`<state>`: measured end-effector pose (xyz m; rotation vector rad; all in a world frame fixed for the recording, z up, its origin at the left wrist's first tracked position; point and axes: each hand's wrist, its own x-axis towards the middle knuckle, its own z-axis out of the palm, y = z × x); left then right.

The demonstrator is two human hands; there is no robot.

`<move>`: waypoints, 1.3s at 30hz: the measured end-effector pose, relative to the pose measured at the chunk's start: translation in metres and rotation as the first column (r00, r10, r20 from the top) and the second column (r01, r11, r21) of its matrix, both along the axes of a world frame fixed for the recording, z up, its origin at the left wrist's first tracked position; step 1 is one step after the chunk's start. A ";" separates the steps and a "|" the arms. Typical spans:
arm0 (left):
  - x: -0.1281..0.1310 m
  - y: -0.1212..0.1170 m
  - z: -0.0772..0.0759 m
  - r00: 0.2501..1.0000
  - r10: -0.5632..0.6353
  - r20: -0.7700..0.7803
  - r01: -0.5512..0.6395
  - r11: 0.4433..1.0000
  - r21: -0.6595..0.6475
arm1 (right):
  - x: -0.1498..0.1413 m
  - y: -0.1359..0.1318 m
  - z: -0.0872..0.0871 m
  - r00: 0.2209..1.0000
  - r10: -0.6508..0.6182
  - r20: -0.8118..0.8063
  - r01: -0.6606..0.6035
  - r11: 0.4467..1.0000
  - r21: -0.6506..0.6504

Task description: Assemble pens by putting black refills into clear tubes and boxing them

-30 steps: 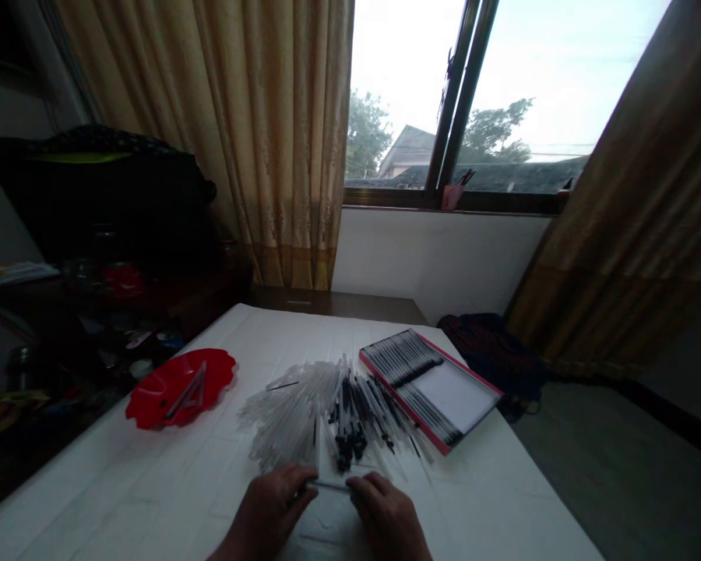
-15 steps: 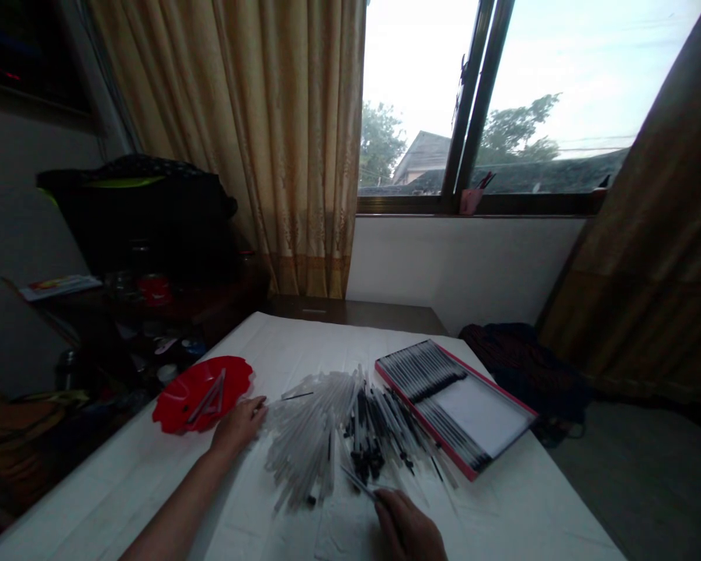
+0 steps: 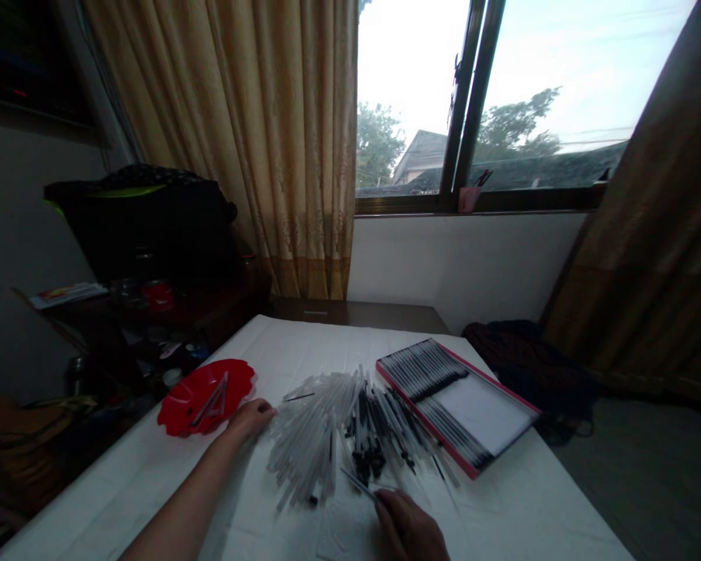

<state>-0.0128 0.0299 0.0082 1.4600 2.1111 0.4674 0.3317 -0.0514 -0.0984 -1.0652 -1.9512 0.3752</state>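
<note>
Between the index finger and thumb of my right hand (image 3: 410, 526) is a thin grey pen (image 3: 359, 485), its far end pointing up-left towards the pile. My left hand (image 3: 253, 418) lies at the left edge of a heap of clear plastic tubes (image 3: 307, 432), fingers curled; whether anything is in them is hidden. Beside the tubes lie several black-ended pens (image 3: 369, 436), loosely fanned out. To their right, a shallow red-edged box (image 3: 476, 413) holds two rows of similar pens, with its white bottom partly bare.
A red scalloped dish (image 3: 178, 401) with a few clear pieces stands left of my left hand. Everything rests on a white-covered table (image 3: 292, 335). Beyond are a dark side table with a red can (image 3: 159, 296), curtains (image 3: 304, 156), and dark cloth (image 3: 526, 366) at the right.
My left hand has moved slightly right towards the tubes, and its fingers look more curled. The right hand keeps the pen in nearly the same place. The view has shifted a little.
</note>
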 end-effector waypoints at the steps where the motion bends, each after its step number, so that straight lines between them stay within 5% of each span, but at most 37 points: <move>1: -0.001 -0.001 0.002 1.000 -0.003 0.022 0.003 1.000 0.028 | 0.000 0.000 0.001 1.000 0.001 -0.004 -0.001 1.000 -0.002; 9: 0.010 -0.040 0.010 0.979 -0.009 0.206 -0.056 0.951 0.305 | -0.001 -0.004 0.008 0.997 0.020 -0.081 -0.020 1.000 -0.001; 19: 0.109 -0.108 -0.036 0.829 -0.198 0.523 0.007 0.939 0.345 | 0.002 -0.018 0.046 0.994 0.045 -0.098 -0.054 0.995 -0.089; 27: 0.123 -0.109 -0.025 0.887 -0.379 0.265 0.208 0.838 0.504 | 0.002 -0.020 0.053 0.995 0.093 0.034 -0.090 0.992 -0.093; 35: 0.121 -0.113 -0.018 0.855 -0.515 0.060 0.420 0.756 0.501 | -0.001 -0.026 0.064 0.989 0.085 0.123 -0.065 0.985 -0.160; 39: 0.119 -0.119 -0.015 0.794 -0.602 -0.079 0.582 0.717 0.385 | 0.003 -0.024 0.071 0.953 0.151 0.262 -0.099 0.974 -0.203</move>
